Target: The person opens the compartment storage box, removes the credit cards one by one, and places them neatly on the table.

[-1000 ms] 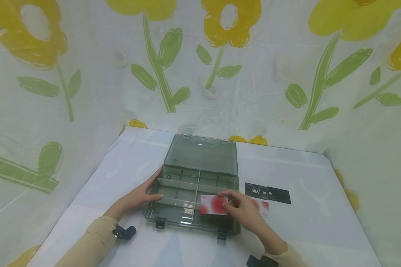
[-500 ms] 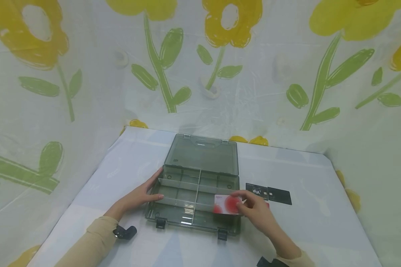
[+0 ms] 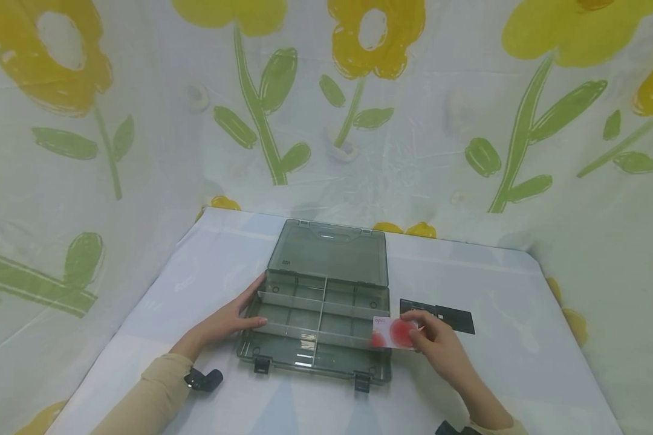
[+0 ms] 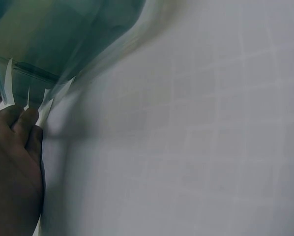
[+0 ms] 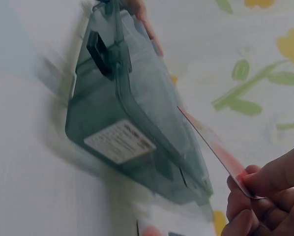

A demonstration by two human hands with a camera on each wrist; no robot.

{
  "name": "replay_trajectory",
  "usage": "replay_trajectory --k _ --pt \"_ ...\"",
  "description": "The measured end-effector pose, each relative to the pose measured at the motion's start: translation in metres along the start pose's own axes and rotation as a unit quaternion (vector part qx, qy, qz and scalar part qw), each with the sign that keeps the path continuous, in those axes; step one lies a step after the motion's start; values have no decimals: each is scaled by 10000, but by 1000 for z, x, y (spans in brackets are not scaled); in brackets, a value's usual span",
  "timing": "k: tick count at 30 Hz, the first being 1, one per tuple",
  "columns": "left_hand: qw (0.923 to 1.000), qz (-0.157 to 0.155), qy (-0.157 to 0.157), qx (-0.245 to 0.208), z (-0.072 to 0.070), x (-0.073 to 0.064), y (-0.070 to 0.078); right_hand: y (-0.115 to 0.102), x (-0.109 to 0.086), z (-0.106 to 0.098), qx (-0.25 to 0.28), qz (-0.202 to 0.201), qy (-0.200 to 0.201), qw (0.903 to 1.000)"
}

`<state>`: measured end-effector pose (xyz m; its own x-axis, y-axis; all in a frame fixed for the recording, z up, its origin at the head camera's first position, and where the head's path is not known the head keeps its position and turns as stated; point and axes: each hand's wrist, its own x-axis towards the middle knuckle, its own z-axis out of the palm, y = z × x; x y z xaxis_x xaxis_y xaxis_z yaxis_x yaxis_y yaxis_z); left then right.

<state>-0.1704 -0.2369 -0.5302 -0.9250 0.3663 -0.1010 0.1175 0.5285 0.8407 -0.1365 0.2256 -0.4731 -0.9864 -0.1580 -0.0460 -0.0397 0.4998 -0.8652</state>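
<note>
A grey-green see-through compartment box lies on the table with its lid laid back. My left hand holds its left side, thumb over the rim and fingers along the outer wall; in the left wrist view the fingers meet that wall. My right hand pinches a white card with red round patches by its right end. The card overlaps the box's right rim in the head view. In the right wrist view the card appears nearly edge-on, tilted, beside the box.
Two black cards, one partly behind my right hand and one farther right, lie right of the box. Another red-and-white card shows at the right wrist view's bottom edge. Two latches jut from the box front. Flowered cloth walls the table.
My right hand has carried the red-and-white card rightward, from over the box's front right compartments to its right rim. My left hand has stayed on the box.
</note>
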Motion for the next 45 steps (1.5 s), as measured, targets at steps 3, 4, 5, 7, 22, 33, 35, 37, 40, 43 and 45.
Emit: replay_trajectory --k 3,4,5,7,22,33,35,37,40,43,45 --pt "10000 -21 -28 -14 0 0 -1 8 -2 -8 -84 -56 169 9998" --pt "10000 -43 -37 -29 0 0 -1 11 -2 -11 -145 -61 226 9996" --pt "10000 -74 -47 -33 0 0 -1 13 -3 -13 -205 -75 290 9993" --pt "9999 -111 -66 -53 0 0 -1 18 -5 -18 -304 -24 393 9988" --pt "9999 -91 -24 -126 -1 0 -2 48 -15 -55 -859 1227 664 9865" --pt "9999 -115 -37 -118 -1 1 -2 81 -14 -80 -1029 1619 662 9792" --pt "9998 -130 -40 -124 -1 1 -3 85 -14 -82 -1038 1711 626 9778" --pt "9998 -137 -44 -137 -1 2 -3 88 -13 -83 -1143 1736 602 9763" --pt "9998 -166 -37 -123 -1 1 -4 93 -12 -83 -1438 1679 523 9739" --pt "9998 -180 -38 -101 -1 1 -4 97 -10 -82 -1755 1629 468 9698" --pt "9998 -161 -38 -99 -1 1 -3 99 -8 -81 -1847 1669 460 9674"
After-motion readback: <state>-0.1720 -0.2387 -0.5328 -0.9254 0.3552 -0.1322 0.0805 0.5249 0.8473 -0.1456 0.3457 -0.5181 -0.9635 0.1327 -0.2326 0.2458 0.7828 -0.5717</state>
